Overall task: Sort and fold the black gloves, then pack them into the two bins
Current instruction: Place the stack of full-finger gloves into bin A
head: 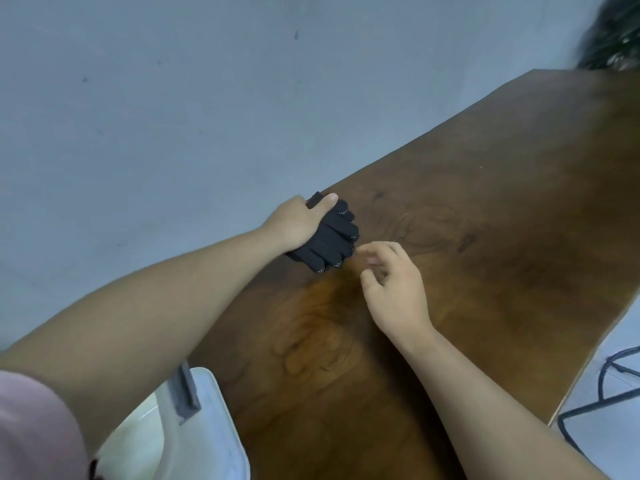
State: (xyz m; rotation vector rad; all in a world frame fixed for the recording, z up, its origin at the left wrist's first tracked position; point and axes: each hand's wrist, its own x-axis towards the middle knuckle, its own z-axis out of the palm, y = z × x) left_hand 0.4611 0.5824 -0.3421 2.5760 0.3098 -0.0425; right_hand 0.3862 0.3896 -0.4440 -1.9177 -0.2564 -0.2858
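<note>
Bin [207, 431] at our elbow: left hand [298, 223] grips the gloves [334, 239], right hand [394, 292] loose and empty, so we should lay them in flat.

Left sleeve [31, 427]: pale pink fabric is worn at the upper arm, blurred at the frame corner.
Left arm [166, 296]: shown bare from the sleeve's edge to the wrist.
Right arm [491, 400]: shown bare up to the frame edge.
Left hand [294, 223]: bare; a short thumbnail is seen.
Right hand [394, 289]: bare.
</note>
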